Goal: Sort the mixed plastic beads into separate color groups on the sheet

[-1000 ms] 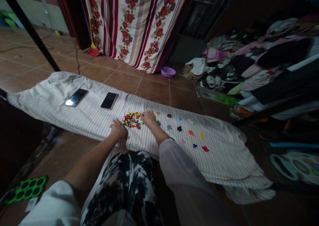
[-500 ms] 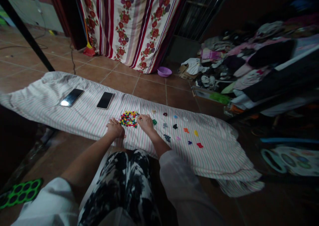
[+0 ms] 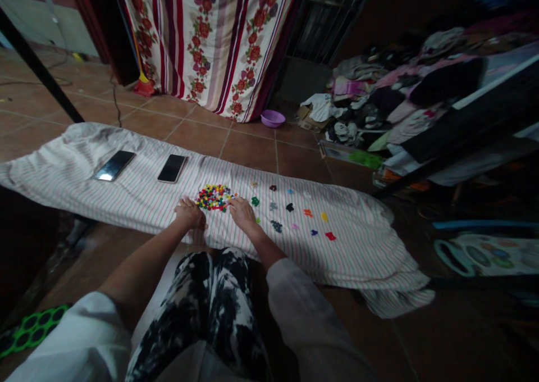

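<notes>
Flanking the coloured bead pile on the striped cloth, the left hand lies loosely curled, the right hand's fingers bend partly closed, any hold by either indeterminable.

A big curtain with red flowers hangs over the brown tile floor. Left of the curtain is a wall, red on top and pale below. Right of the curtain are dark bars, a purple bowl and a big messy heap of clothes. The room is dim.
</notes>
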Motion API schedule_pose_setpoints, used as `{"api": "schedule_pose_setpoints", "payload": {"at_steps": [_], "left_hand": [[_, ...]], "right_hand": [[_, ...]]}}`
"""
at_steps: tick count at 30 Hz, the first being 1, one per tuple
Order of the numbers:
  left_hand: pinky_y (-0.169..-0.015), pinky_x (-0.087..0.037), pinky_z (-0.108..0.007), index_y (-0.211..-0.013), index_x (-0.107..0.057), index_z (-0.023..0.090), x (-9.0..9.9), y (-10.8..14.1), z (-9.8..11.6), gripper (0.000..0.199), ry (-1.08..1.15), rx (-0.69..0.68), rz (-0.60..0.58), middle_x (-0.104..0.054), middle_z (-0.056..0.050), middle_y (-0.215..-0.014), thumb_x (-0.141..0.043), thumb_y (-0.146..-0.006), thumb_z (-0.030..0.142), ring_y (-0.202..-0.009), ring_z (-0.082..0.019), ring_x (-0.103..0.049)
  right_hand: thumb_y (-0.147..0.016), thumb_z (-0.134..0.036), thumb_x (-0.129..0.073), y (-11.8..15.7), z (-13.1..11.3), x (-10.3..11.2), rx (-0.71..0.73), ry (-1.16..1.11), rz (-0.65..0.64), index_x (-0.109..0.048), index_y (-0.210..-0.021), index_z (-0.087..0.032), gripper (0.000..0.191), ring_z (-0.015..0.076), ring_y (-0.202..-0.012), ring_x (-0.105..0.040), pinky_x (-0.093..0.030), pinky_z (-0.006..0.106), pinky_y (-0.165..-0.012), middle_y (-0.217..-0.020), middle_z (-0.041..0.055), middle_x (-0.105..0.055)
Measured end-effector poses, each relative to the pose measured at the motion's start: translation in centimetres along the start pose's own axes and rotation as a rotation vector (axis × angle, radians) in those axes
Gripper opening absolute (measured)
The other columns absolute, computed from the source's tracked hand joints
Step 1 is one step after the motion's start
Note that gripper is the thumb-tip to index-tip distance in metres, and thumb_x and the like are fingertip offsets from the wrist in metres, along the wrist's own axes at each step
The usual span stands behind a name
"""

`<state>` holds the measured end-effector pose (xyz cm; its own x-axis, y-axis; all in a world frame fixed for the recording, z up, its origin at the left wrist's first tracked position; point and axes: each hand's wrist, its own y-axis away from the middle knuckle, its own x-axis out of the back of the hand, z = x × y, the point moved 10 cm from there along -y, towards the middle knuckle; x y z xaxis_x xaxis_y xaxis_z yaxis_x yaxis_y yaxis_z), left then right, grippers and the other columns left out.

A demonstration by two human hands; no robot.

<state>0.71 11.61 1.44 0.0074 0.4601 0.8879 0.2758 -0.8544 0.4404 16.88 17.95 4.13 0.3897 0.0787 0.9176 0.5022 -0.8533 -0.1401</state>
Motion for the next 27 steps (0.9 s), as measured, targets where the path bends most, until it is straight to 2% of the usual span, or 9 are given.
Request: {"api": "schedule_pose_setpoints", "payload": {"at_steps": [7,15,22,27], "left_hand": [[-0.095,-0.039,-0.052,-0.145,-0.023,-0.001,0.6,0.6,0.2,0.108,0.003,0.009,-0.006,-0.013,-0.034,-0.151,-0.059,-0.068,0.065,-0.139,-0.047,-0.019],[-0.096,-0.039,-0.051,-0.145,-0.021,-0.004,0.6,0.6,0.0,0.111,-0.008,0.005,0.010,-0.015,-0.034,-0.151,-0.057,-0.068,0.068,-0.139,-0.045,-0.020],[-0.099,-0.036,-0.053,-0.145,-0.023,-0.002,0.7,0.9,0.1,0.106,0.012,-0.010,-0.002,-0.015,-0.034,-0.150,-0.056,-0.070,0.066,-0.139,-0.046,-0.019],[-0.102,-0.032,-0.054,-0.144,-0.026,-0.004,0.8,1.0,-0.2,0.105,0.047,-0.024,0.048,-0.019,-0.036,-0.148,-0.058,-0.069,0.063,-0.138,-0.047,-0.021]], "right_hand": [[-0.090,-0.022,-0.049,-0.4,0.6,-1.2,-0.105,-0.038,0.046,-0.066,-0.101,-0.023,0.020,0.0173,-0.094,-0.057,-0.043,0.026,-0.082,-0.101,0.0057,-0.061],[-0.090,-0.028,-0.049,0.6,1.2,0.1,-0.111,-0.215,0.173,-0.062,-0.091,-0.021,0.014,0.0146,-0.085,-0.060,-0.044,0.024,-0.078,-0.092,0.0031,-0.064],[-0.086,-0.024,-0.049,3.2,2.3,0.4,-0.187,-0.293,0.177,-0.060,-0.089,-0.022,0.011,0.0137,-0.079,-0.062,-0.046,0.023,-0.072,-0.085,0.0001,-0.067],[-0.085,-0.022,-0.048,6.0,2.5,2.1,-0.192,-0.261,0.202,-0.060,-0.098,-0.022,0.017,0.0137,-0.083,-0.062,-0.047,0.025,-0.078,-0.090,0.0008,-0.066]]}}
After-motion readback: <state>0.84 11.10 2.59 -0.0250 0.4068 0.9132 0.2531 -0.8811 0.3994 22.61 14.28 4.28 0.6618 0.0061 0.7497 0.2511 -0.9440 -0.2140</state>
